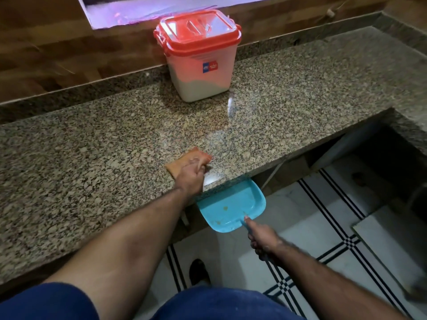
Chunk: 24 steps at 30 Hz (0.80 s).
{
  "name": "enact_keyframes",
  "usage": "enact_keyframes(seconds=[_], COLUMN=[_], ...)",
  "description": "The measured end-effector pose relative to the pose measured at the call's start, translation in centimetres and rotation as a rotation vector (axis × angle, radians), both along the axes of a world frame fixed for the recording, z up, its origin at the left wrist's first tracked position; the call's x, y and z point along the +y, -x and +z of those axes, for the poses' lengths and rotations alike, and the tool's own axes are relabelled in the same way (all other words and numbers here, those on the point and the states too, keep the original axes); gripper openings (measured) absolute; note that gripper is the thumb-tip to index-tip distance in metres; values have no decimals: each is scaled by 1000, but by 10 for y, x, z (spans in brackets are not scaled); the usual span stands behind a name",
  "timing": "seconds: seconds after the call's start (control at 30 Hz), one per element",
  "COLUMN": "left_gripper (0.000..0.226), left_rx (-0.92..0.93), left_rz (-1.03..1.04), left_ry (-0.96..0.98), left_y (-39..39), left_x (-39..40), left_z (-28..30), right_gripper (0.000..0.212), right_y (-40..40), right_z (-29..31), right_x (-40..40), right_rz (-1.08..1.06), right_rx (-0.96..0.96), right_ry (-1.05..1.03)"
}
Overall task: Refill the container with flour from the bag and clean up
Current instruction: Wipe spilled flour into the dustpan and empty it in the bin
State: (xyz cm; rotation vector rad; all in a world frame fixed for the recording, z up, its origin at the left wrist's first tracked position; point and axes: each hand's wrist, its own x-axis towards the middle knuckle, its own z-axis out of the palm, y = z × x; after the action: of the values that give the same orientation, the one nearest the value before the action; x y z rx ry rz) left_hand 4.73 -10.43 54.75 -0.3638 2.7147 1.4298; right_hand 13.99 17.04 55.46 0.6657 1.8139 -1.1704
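**Wiping spilled flour toward the dustpan at the counter edge**

We stand at a speckled granite counter (92,158). Our left hand (191,173) grasps an orange cloth (184,161), fingers curled over it, pressing it on the stone close to the front edge. Just to the right of that hand, a small white patch of flour (211,177) sits at the lip of the counter.

Our right hand (263,241) is clenched around the handle of a light blue dustpan (231,206), with the index finger stretched forward along the handle. The pan is held below the counter edge, its far rim tucked under the overhang beneath the flour patch. A few small brownish specks lie on the pan's inner surface.

The container (199,72) stands upright at the back of the counter, against the raised granite strip and the wood-look wall (46,42), well apart from both hands. Its orange lid (197,27) is on, with a clear panel in the middle. Through the translucent walls we see flour filling roughly the lower part, its top line uneven. A small red and blue label faces us.

Below, the floor (323,227) is white tile with black striped lines, and a dark shoe tip (198,271) shows between our arms.
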Motion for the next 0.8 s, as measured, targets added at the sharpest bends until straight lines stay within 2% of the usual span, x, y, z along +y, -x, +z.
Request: enact_keyframes(seconds=[0.1, 0.17, 0.23, 0.33, 0.43, 0.5, 0.53, 0.63, 0.7, 0.73, 0.8], left_gripper=[30, 28, 30, 29, 32, 39, 39, 42, 46, 46, 41], left_rx=[110, 162, 69, -64, 63, 170, 189, 86, 7, 9, 33], left_rz=[-85, -93, -56, 140, 326, 463, 537, 714, 693, 640, 428], left_ry=[47, -27, -122, -405, -540, -428, -287, 63, 190, 170, -119], left_y=[-1, -1, 1, -1, -14, -28, -36, -53, -49, -43, -26], left_x=[27, 41, 48, 43, 17, -1, -7, -5, 17, 33, 66], left_z=[-14, -6, 11, 42, 58, 54, 49, 29, 15, 11, 20], right_gripper=[61, 62, 62, 61, 61, 61, 60, 60, 61, 61, 60], right_y=[8, 11, 14, 20, 26, 32, 35, 42, 44, 45, 47], right_z=[0, 0, 2, 8, 11, 13, 15, 16, 14, 12, 6], right_x=[-6, -6, -3, 7, 22, 30, 32, 37, 37, 36, 36], right_rz=[12, 24, 45, 82, 114, 140, 154, 178, 171, 168, 164], right_rx=[-16, -26, -33, -30, -31, -32, -32, -30, -33, -39, -52], right_ry=[-19, -9, 3, 9, 10, 11, 13, 17, 29, 32, 34])
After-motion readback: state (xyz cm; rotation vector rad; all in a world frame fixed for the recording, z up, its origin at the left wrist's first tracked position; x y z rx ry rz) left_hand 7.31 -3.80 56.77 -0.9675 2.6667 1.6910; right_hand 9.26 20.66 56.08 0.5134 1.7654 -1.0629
